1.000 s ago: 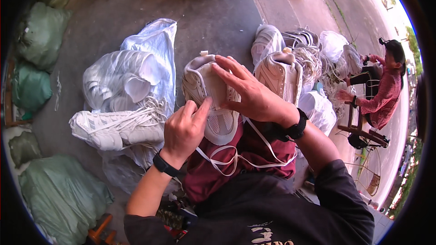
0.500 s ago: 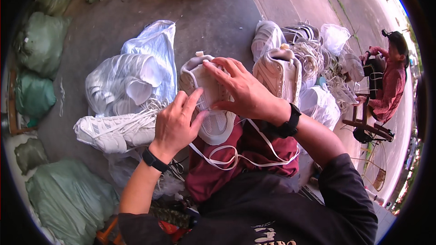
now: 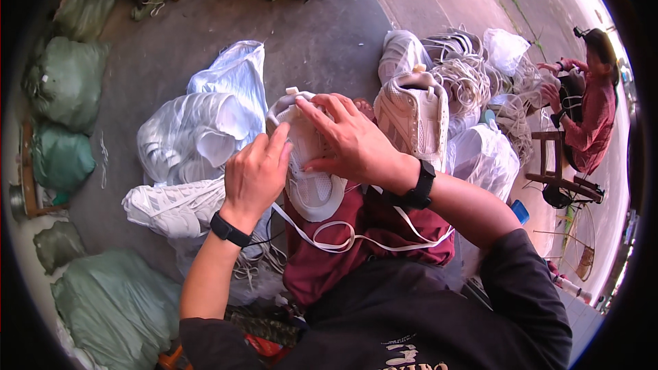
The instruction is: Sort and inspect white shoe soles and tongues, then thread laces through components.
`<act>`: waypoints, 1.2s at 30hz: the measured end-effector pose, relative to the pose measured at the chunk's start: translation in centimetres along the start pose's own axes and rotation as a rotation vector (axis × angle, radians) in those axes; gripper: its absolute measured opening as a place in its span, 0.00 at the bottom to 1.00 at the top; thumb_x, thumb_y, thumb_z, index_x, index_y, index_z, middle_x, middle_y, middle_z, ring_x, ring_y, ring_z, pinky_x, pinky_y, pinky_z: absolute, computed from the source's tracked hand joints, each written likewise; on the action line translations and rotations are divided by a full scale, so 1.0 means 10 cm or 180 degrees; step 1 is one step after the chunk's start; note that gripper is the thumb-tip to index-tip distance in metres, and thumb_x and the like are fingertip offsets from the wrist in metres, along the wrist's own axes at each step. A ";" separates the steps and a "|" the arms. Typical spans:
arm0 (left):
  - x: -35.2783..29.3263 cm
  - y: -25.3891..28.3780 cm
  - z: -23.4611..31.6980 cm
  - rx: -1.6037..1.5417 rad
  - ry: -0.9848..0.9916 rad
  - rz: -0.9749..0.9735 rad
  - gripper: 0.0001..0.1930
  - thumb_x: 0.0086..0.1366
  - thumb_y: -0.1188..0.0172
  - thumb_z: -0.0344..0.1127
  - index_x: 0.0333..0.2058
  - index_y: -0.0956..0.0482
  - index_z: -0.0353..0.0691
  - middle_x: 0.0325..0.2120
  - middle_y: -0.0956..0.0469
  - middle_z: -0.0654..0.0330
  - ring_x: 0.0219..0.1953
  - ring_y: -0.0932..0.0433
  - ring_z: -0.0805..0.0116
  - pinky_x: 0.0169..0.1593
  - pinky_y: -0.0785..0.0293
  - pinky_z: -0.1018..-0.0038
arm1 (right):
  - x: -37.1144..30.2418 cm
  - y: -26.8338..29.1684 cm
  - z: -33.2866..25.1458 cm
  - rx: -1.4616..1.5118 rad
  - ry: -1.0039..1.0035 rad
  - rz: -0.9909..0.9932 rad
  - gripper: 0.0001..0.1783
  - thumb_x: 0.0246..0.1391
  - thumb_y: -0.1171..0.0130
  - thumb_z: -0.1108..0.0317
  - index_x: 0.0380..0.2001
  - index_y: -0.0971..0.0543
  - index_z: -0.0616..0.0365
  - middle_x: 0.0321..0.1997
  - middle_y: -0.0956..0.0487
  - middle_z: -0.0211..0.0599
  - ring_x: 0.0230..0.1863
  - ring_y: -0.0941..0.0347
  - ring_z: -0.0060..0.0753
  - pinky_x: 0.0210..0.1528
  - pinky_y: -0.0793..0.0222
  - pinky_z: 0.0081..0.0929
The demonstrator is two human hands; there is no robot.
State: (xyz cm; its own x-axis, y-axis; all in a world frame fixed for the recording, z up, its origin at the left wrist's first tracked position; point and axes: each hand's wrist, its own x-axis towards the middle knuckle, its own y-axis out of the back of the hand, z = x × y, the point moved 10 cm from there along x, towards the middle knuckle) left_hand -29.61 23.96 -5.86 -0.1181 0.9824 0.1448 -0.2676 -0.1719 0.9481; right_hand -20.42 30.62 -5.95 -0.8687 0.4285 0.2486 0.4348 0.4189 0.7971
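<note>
Concrete floor [image 3: 329,34] around us; against the maroon trousers [image 3: 312,270], the left-side shoe [image 3: 317,190] sits under the right hand [image 3: 356,144], fingers wide; left hand [image 3: 255,175], fingers narrow, hold unclear. White lace [image 3: 336,248] trails slack: partly laced, we judge, not drawn tight.

Pale lettering fronts your black shirt [image 3: 445,315], seen at the lower edge of the head view. A thin line of fine type [image 3: 401,339], slanting up toward the right, tops the print and is too small to read. Below it stand larger characters [image 3: 401,355] in whitish, heavy strokes, with a cream row [image 3: 421,366] at the bottom that the picture's edge cuts through, leaving its full wording out of reach. Any mark on the shoe [image 3: 319,190] you handle is too small to make out, and no digits can be read on your black wristbands [image 3: 230,230].
</note>
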 end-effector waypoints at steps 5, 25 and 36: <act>-0.03 0.12 0.04 -0.0145 0.0064 0.0077 0.08 0.62 0.44 0.36 0.39 0.25 0.41 0.26 0.23 0.53 0.25 0.23 0.50 0.27 0.29 0.59 | -0.07 0.09 0.03 0.0154 0.0013 0.0034 0.53 0.34 0.27 0.58 0.64 0.42 0.57 0.57 0.36 0.49 0.59 0.40 0.51 0.60 0.38 0.40; -0.06 -0.12 0.31 -0.1253 -0.0057 -0.0794 0.09 0.55 0.36 0.33 0.33 0.24 0.38 0.22 0.22 0.50 0.26 0.21 0.51 0.30 0.28 0.63 | -0.13 0.09 0.07 0.0470 0.0223 -0.0280 0.52 0.35 0.30 0.66 0.65 0.44 0.59 0.60 0.38 0.51 0.63 0.44 0.56 0.62 0.39 0.44; -0.12 -0.12 0.27 -0.0989 -0.0230 -0.0322 0.06 0.59 0.40 0.34 0.34 0.24 0.41 0.24 0.22 0.53 0.25 0.22 0.50 0.27 0.28 0.61 | -0.10 0.09 0.14 0.0484 0.0082 -0.0067 0.53 0.35 0.29 0.64 0.66 0.43 0.57 0.59 0.37 0.49 0.61 0.43 0.53 0.61 0.40 0.44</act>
State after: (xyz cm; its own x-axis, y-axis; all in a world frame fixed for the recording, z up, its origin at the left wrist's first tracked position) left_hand -26.58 23.24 -6.45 -0.0109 0.9964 0.0846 -0.5545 -0.0764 0.8287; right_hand -18.81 31.66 -6.28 -0.8830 0.3983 0.2484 0.4456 0.5448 0.7104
